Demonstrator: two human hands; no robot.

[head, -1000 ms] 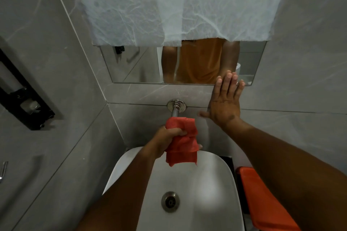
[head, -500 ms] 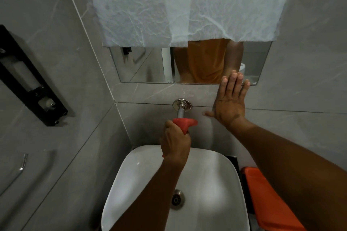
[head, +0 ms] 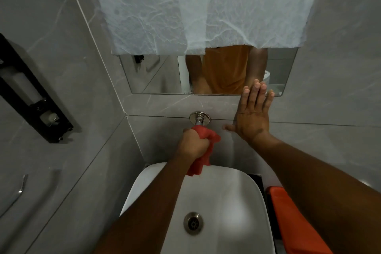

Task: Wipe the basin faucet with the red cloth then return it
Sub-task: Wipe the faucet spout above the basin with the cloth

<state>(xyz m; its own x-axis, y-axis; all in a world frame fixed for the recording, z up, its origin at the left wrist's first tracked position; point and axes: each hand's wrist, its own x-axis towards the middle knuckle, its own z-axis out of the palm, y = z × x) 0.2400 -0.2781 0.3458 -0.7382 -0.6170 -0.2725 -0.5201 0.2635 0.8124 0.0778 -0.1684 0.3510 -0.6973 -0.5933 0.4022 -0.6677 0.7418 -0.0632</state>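
Note:
A chrome faucet (head: 199, 118) sticks out of the grey tiled wall above a white basin (head: 253, 194). My left hand (head: 192, 145) is closed around the red cloth (head: 207, 137), which wraps the faucet's spout and hangs down toward the basin's back rim. Only the faucet's round wall flange and a short stub of pipe show; the spout is hidden under cloth and hand. My right hand (head: 252, 116) is pressed flat on the wall to the right of the faucet, fingers spread, holding nothing.
An orange object (head: 292, 225) lies at the basin's right side, partly behind my right forearm. A mirror (head: 158, 76), mostly covered by a white sheet (head: 185, 6), hangs above. A black fixture (head: 31, 97) is on the left wall, a chrome handle (head: 19, 190) below it.
My left hand has stayed on the faucet while turning with the cloth; more cloth now hangs below my fist than half a second ago. The right hand stays on the wall.

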